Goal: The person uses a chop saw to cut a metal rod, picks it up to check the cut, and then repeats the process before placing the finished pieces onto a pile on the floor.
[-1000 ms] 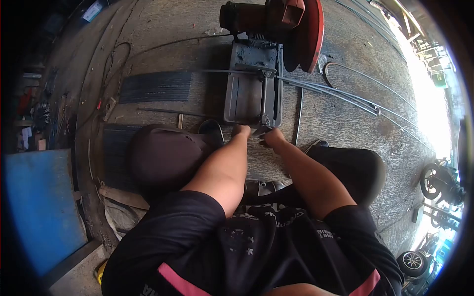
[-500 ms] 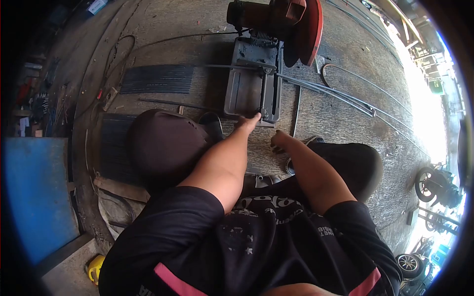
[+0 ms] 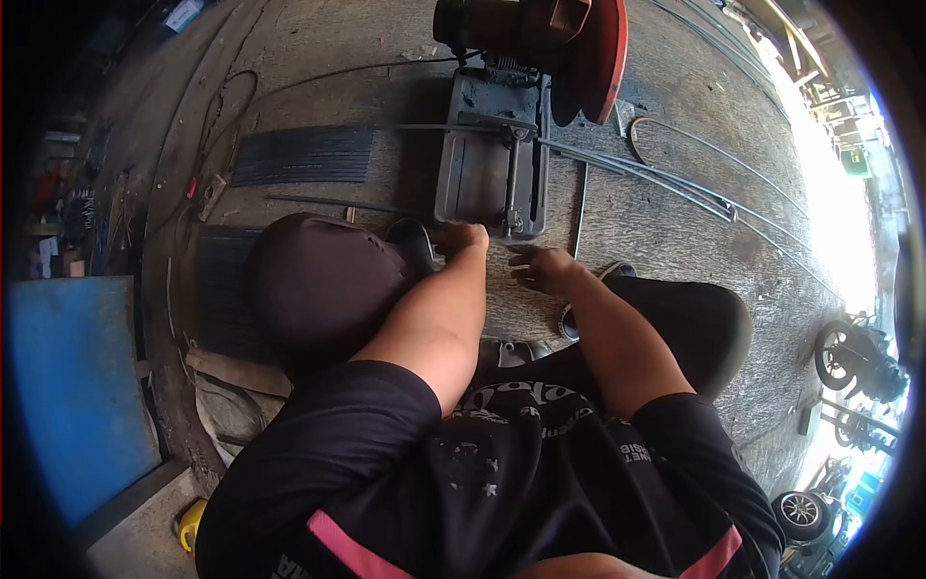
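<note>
A cut-off saw stands in front of me, with its red blade guard (image 3: 618, 68) raised over a grey metal base (image 3: 446, 183). The base carries a vise screw (image 3: 512, 198) on its right side. Thin metal bars (image 3: 627, 172) run out to the right from the vise. My left hand (image 3: 463, 237) is at the near edge of the base, left of the screw's end; its fingers are partly hidden and dark. Just right of it, my right hand (image 3: 548, 270) hovers with fingers stretched leftward and apart, nothing visible in them.
Dark flat metal strips (image 3: 304, 155) lie side by side on the left floor, with more strips (image 3: 217, 289) nearer me. A single bar (image 3: 581, 212) lies right of the base. A cable (image 3: 357, 69) runs leftward from the saw. A blue panel (image 3: 77, 386) stands at far left.
My left hand has left the end of the vise screw and moved left along the base's front edge. My right hand has turned, its fingers now stretched toward the left.
</note>
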